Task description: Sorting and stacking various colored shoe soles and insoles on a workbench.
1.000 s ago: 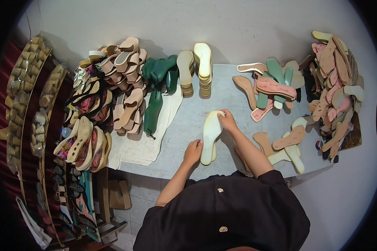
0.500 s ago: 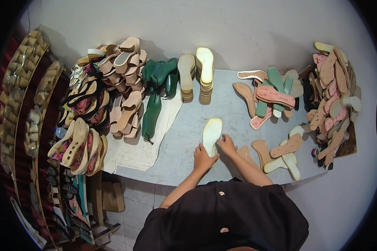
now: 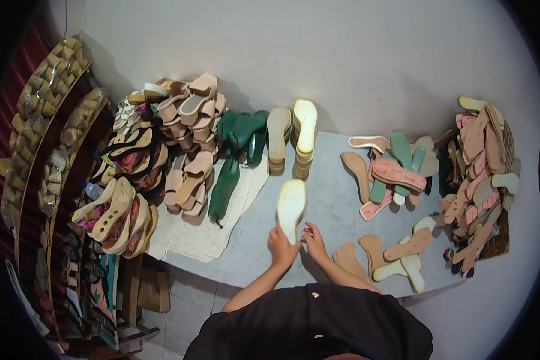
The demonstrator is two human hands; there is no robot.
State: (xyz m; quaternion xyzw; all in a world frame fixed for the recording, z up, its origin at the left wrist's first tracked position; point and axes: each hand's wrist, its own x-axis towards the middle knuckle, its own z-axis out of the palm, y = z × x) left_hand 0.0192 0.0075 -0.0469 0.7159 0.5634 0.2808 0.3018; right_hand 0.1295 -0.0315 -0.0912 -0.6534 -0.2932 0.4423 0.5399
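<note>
A pale cream shoe sole [image 3: 291, 207] stands lifted over the grey table [image 3: 330, 204], its toe end pointing away from me. My left hand [image 3: 282, 247] grips its heel end from the left. My right hand [image 3: 314, 240] touches the same heel end from the right, fingers curled. Two stacks of similar cream soles [image 3: 305, 138] stand at the table's far edge, beyond the held sole.
Pink sandals [image 3: 192, 144] and green soles [image 3: 237, 150] pile at the left over a white cloth [image 3: 204, 234]. Tan, pink and green insoles [image 3: 390, 171] lie at the right, more heaped at the far right [image 3: 483, 174]. Racks of footwear [image 3: 54, 174] line the left.
The cream sole was lying on the table a second ago; both hands have drawn in to its heel end and raised it, toe pointing away.
</note>
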